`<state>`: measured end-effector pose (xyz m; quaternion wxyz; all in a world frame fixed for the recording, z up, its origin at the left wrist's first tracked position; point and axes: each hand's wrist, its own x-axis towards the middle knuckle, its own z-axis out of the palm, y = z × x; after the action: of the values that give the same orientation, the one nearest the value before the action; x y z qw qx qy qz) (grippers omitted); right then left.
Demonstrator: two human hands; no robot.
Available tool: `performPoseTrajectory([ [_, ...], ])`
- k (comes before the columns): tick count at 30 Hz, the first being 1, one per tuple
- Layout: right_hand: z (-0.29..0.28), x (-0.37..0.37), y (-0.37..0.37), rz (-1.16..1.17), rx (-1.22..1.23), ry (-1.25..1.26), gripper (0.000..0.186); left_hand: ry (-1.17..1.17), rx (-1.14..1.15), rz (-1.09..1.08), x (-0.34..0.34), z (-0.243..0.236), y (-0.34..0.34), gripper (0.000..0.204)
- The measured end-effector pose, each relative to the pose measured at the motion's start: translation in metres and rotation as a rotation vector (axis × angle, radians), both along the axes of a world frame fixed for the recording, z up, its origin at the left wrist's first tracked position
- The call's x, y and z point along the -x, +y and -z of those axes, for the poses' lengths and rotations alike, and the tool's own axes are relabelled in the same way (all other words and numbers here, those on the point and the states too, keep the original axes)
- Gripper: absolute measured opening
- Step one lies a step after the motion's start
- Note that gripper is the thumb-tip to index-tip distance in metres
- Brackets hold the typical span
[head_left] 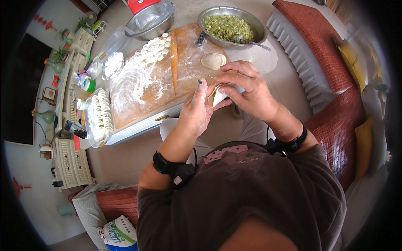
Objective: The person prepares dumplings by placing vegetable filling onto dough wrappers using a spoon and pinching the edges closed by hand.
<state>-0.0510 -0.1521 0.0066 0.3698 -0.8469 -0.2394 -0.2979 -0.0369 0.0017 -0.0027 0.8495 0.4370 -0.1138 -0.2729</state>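
Note:
I hold a folded dumpling wrapper (pixel 219 96) with green filling showing inside, just off the front edge of the floured wooden board (pixel 125 113). My left hand (pixel 199 106) grips it from the left, thumb raised, and my right hand (pixel 247 90) has its fingers curved over and around it. Behind my hands lie flattened wrappers (pixel 213 61) on the board. A long rolling pin (pixel 174 67) lies near the middle, beside scattered small dough pieces (pixel 155 48).
A steel bowl of green filling (pixel 227 27) with a spoon and a lined steel bowl (pixel 150 21) stand behind. A tray of dumplings (pixel 99 119) and a container of flour (pixel 112 65) are left. Red-covered sofas (pixel 307 44) flank the right; cabinets (pixel 71 161) line the left.

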Motion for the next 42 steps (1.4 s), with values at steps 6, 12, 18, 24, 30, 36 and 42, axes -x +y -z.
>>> performPoseTrajectory([
  [6, -0.004, 0.001, -0.001, -0.092, 0.033, 0.090, 0.011, -0.051, 0.031, 0.044, -0.002, 0.003, 0.002, 0.053],
  [12, -0.006, 0.000, -0.003, -0.052, 0.013, 0.019, 0.010, -0.302, -0.191, -0.075, -0.002, 0.019, 0.008, 0.039],
  [18, -0.002, 0.004, 0.002, 0.034, -0.194, 0.032, 0.027, -0.197, 0.032, -0.228, -0.001, 0.011, 0.005, 0.032],
  [24, 0.004, 0.010, -0.014, -0.052, -0.281, 0.395, 0.036, -0.202, -0.011, -0.247, -0.001, 0.010, 0.005, 0.032],
  [30, 0.000, 0.010, -0.013, -0.002, -0.345, 0.227, 0.025, -0.216, -0.065, -0.235, -0.002, 0.011, 0.002, 0.033],
  [36, 0.002, 0.007, -0.016, -0.020, -0.130, 0.082, 0.026, -0.243, -0.020, -0.244, 0.001, 0.011, -0.001, 0.032],
  [42, 0.003, 0.012, -0.013, -0.090, -0.472, 0.310, 0.019, -0.214, -0.052, -0.226, -0.001, 0.013, 0.000, 0.032],
])
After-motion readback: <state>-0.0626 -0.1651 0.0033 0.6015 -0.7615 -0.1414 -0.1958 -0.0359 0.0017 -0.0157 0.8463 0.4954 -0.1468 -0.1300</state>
